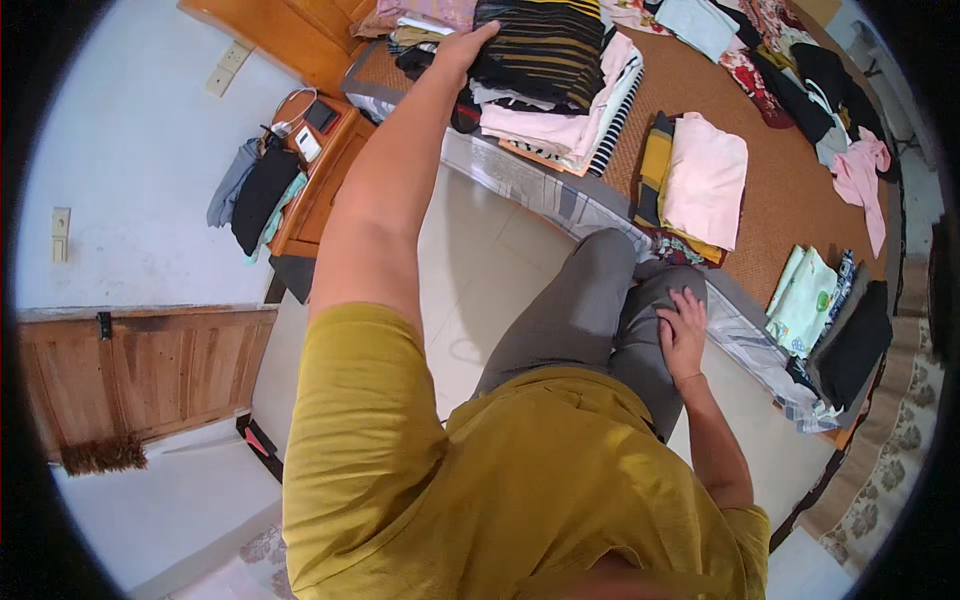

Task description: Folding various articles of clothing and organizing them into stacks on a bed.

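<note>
At one clothes stack point(548, 128), the left hand point(466, 50) touches one striped garment point(540, 52).

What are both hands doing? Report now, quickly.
Left hand: touching the striped garment; grip cannot be told.
Right hand: open, resting on the grey trousers.

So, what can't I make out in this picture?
All in the head view:
- Left hand: most fingers are hidden behind the hand itself or the cloth, so its grip is unclear.
- Black striped cloth: its far end is cut off by the top edge.
- Clothes under the folded pink cloth: mostly covered by it.
- White device on the wooden nightstand: too small to identify.
</note>
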Motion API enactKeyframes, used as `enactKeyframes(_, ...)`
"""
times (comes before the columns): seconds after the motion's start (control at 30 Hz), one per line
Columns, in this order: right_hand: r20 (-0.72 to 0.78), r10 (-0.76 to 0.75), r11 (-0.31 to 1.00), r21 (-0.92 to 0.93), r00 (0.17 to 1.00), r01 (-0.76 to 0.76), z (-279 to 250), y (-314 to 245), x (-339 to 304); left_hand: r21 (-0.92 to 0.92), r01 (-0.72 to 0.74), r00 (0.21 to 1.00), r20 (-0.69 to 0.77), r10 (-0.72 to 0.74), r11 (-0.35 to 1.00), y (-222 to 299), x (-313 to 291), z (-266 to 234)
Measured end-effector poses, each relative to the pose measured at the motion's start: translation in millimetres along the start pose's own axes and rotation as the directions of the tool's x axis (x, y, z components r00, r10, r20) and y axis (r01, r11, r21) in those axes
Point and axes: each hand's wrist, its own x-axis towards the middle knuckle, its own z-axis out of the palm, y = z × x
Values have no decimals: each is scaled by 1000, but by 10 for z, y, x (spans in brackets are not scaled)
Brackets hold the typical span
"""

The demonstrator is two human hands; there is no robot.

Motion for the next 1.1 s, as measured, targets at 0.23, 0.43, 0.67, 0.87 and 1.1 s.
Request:
enactKeyframes(0.23,-76,86,994,77,993,-80,20,93,-82,-78,230,949,241,-205,970,107,120,383)
enactKeyframes(0.43,-132,77,986,155,988,-56,7,145,-60,-413,275,933,334,-137,868,710,60,210)
enactKeyframes(0.67,-158,83,982,181,984,-54,-21,152,-105,-780,28,906,284,314,625,1431,-908,-653)
enactKeyframes(0.87,-131,68,983,177,989,-44,17,178,-155,-746,-227,968,-99,232,627,888,-1352,-1653)
enactKeyframes(1.1,-18,-26,999,37,1000,27,78,111,-92,-624,-71,882,-403,-243,778,-410,-2024,-2422)
